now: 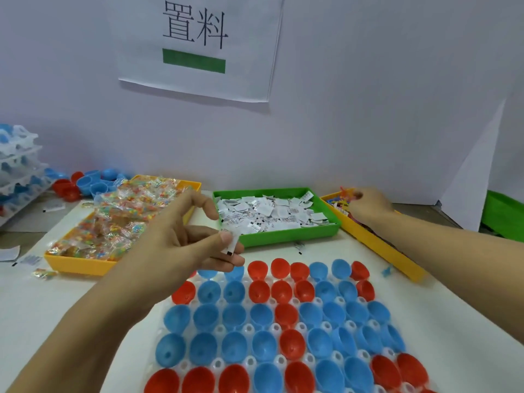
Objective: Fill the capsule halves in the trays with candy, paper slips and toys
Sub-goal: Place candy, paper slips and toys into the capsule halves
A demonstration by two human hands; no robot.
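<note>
A clear tray (218, 364) in front of me holds several red and blue capsule halves (286, 316), open side up. My left hand (181, 239) hovers over the tray's far left corner and pinches a white paper slip (233, 245) between thumb and fingers. My right hand (368, 207) reaches into the yellow toy tray (380, 245) at the right, its fingers curled among small colourful toys (344, 194); what it holds is hidden. A green tray (283, 234) of paper slips stands behind the capsules. A yellow tray (79, 265) of wrapped candy is at the left.
Loose red and blue capsule halves (85, 184) lie at the back left beside a stack of clear trays (19, 165). Stray slips (17, 256) and a candy packet (44, 273) lie on the table at the left. A green bin (504, 214) is at the far right. A paper sign (195, 43) hangs on the wall.
</note>
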